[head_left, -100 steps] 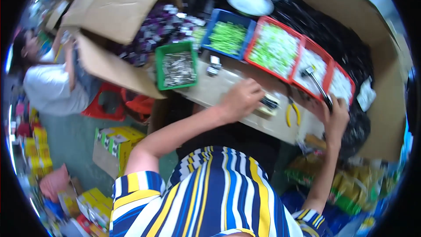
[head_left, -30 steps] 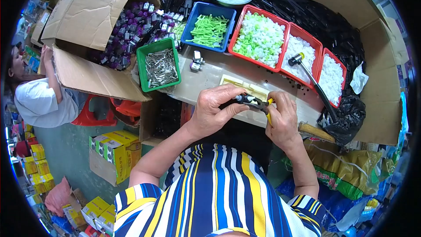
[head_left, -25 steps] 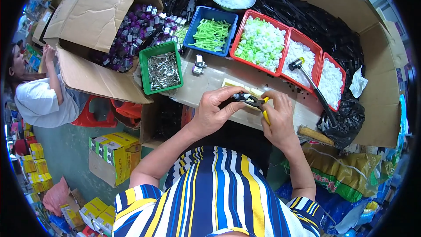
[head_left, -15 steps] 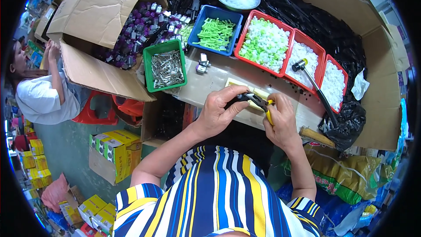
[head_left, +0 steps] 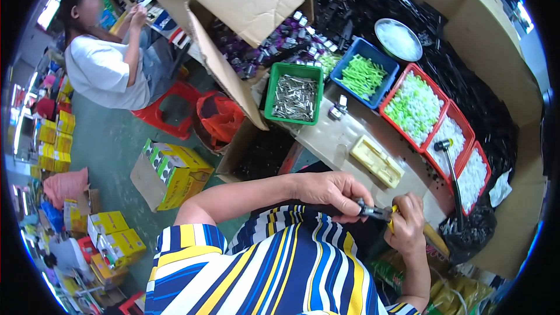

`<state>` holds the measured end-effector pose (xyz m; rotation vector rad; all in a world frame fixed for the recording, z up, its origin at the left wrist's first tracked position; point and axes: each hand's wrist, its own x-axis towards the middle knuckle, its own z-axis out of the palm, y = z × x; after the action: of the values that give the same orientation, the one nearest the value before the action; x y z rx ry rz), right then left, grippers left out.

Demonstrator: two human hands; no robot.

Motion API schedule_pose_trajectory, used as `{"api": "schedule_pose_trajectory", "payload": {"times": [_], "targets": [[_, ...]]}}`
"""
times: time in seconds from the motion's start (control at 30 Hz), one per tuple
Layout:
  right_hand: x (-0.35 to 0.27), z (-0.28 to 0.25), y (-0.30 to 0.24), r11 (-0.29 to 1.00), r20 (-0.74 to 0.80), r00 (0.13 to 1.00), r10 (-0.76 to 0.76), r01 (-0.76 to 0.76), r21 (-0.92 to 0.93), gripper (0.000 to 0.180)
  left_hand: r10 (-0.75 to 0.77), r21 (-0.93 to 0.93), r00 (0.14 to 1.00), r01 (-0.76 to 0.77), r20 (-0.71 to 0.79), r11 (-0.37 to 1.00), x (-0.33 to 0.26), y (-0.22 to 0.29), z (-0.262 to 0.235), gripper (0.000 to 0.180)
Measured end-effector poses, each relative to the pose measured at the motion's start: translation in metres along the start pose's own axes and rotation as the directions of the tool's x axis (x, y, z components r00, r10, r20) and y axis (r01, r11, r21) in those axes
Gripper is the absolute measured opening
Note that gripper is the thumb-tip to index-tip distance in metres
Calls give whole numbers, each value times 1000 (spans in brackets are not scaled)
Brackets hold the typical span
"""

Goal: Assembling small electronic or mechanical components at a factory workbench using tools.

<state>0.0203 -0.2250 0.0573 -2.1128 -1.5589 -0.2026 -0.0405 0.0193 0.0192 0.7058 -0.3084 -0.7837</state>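
Just off the bench's front edge, my two hands meet. My left hand [head_left: 332, 192] has its fingers closed round a small black part [head_left: 366, 209]. My right hand [head_left: 408, 224] grips yellow-handled pliers [head_left: 393, 214], whose metal jaws reach the black part; whether they pinch it cannot be made out. On the bench beyond lies a pale yellow block with a recess [head_left: 376, 161], touched by neither hand. Two small metal-and-dark pieces [head_left: 338, 107] stand by the green tray of silvery metal parts [head_left: 319, 87].
A blue tray [head_left: 382, 94] holds green sticks. Red trays [head_left: 446, 118] hold white and green plastic bits; a black-handled hammer [head_left: 452, 181] lies across them. Behind sit a metal bowl [head_left: 417, 52] and a heap of black parts. A person [head_left: 105, 67] works at far left, near a red stool [head_left: 169, 111].
My view has turned left, so the bench appears shifted right and tilted. Both hands, with pliers and black part, have drawn back from above the yellow block toward my body.
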Motion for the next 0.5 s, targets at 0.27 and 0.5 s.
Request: {"api": "schedule_pose_trajectory", "payload": {"times": [0.27,0.5], "targets": [[10,3,7,995,115,989,94,-91,-31,16,8,492,954,146,-298,858,-52,4,-13,23],[-47,5,54,817,28,840,542,-520,-249,12,475,643,557,766,-681,24,-146,-80,-113,29]]}}
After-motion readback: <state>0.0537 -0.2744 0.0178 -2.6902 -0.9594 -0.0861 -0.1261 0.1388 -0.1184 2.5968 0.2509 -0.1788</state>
